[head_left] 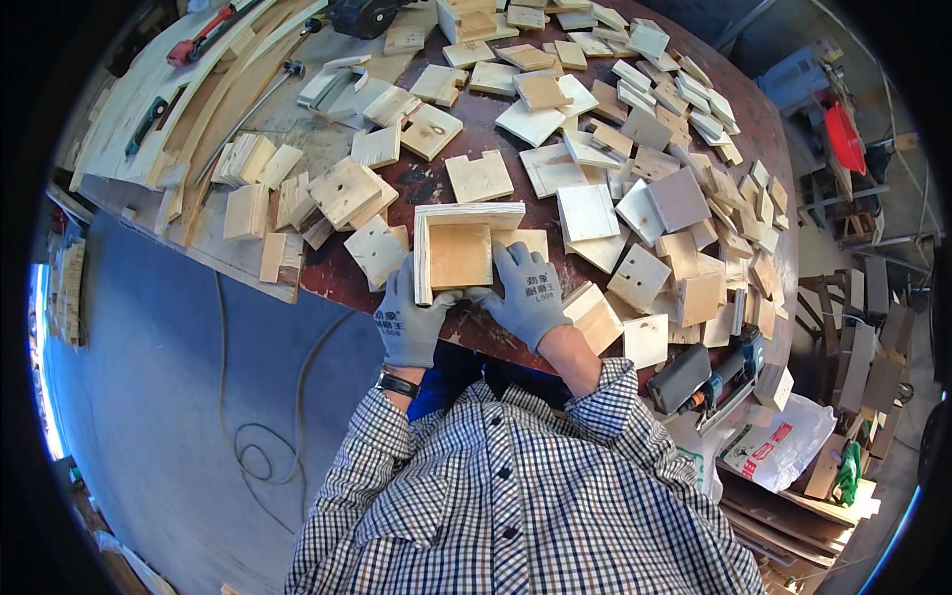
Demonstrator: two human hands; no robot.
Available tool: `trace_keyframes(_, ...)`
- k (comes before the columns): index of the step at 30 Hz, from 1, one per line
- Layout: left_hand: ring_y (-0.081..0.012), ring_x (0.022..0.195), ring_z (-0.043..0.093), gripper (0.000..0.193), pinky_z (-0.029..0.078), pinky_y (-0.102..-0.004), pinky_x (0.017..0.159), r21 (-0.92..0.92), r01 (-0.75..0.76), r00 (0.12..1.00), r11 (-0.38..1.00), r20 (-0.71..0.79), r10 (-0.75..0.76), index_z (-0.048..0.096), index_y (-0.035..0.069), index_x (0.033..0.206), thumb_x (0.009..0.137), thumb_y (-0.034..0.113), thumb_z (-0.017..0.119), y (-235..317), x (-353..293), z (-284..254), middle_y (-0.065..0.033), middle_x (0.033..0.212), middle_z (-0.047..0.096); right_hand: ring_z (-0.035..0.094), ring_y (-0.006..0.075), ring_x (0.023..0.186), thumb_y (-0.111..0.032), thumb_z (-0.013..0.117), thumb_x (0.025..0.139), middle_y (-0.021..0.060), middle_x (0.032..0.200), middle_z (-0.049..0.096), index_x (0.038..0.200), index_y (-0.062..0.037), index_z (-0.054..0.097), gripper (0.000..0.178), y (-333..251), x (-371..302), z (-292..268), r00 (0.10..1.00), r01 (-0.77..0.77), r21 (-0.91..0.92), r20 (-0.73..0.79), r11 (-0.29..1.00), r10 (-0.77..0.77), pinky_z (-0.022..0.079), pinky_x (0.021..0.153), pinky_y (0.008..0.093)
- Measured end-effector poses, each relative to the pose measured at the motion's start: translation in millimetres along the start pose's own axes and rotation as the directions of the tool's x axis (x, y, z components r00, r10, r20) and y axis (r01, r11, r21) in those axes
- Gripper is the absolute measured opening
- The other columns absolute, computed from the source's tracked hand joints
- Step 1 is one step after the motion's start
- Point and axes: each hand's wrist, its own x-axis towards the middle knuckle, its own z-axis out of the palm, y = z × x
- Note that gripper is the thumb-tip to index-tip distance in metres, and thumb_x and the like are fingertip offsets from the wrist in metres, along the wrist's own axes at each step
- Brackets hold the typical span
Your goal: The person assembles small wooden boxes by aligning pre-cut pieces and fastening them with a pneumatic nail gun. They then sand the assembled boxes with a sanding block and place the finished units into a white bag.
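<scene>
At the near edge of the dark red table [436,149], I hold a small plywood box frame [461,255] with raised walls along its left and far sides. My left hand [409,315], in a grey glove, is closed around its left wall, thumb at the near corner. From the right, my right hand [528,293], gloved alike, is closed against the box's right side, its thumb near the left one. Some of its fingertips are hidden. Just beyond lies a notched wooden piece [479,178].
Many cut wooden blocks [679,203] are heaped across the table's right and far sides. A blue and black nail gun [732,375] lies at the right near edge, above a white plastic bag [778,436]. Long boards [178,119] are at far left; a hose [297,446] crosses the floor.
</scene>
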Motion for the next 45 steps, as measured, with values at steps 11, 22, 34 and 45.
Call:
trace_keyframes(11, -0.0348, 0.101, 0.072, 0.089, 0.061, -0.0445, 0.084, -0.024, -0.056, 0.998, 0.998, -0.01, 0.056, 0.059, 0.007, 0.143, 0.072, 0.048, 0.094, 2, 4, -1, -0.0149, 0.116, 0.068, 0.065, 0.0356, 0.108, -0.044, 0.08, 0.086, 0.0145, 0.125, 0.06, 0.153, -0.0073, 0.046, 0.084, 5, -1, 4, 1.0, 0.009, -0.018, 0.015, 1.0, -0.009, 0.052, 0.089, 0.0511)
trace_keyframes(22, -0.0394, 0.103, 0.071, 0.079, 0.058, -0.0465, 0.09, -0.07, 0.008, 1.0, 0.998, -0.026, -0.01, 0.064, 0.001, 0.133, 0.069, 0.034, 0.098, 7, 6, -2, -0.0194, 0.118, 0.071, 0.062, 0.0381, 0.116, -0.05, 0.071, 0.09, 0.0185, 0.129, 0.058, 0.152, -0.0018, 0.045, 0.083, -6, -1, -5, 0.999, -0.024, 0.024, 0.045, 0.999, 0.023, 0.048, 0.097, 0.0522)
trace_keyframes(34, -0.0388, 0.111, 0.066, 0.076, 0.051, -0.0474, 0.098, -0.219, 0.08, 0.996, 0.972, 0.042, -0.073, 0.063, -0.004, 0.134, 0.077, 0.035, 0.095, -28, 10, 16, -0.0216, 0.123, 0.069, 0.067, 0.0341, 0.103, -0.037, 0.069, 0.098, 0.0189, 0.117, 0.065, 0.138, -0.0012, 0.061, 0.054, 22, -138, -123, 0.933, -0.063, 0.535, -0.268, 0.843, 0.24, 0.053, 0.092, 0.0447)
trace_keyframes(45, -0.0343, 0.111, 0.068, 0.069, 0.053, -0.0443, 0.101, -0.156, -0.048, 0.988, 0.987, 0.139, 0.07, 0.065, 0.002, 0.131, 0.072, 0.019, 0.095, -23, -2, -5, -0.0176, 0.122, 0.072, 0.07, 0.0185, 0.107, -0.022, 0.067, 0.103, 0.0156, 0.127, 0.071, 0.142, 0.0048, 0.062, 0.047, 180, -289, -152, 0.402, -0.546, 0.43, -0.619, 0.72, 0.675, 0.055, 0.096, 0.0328)
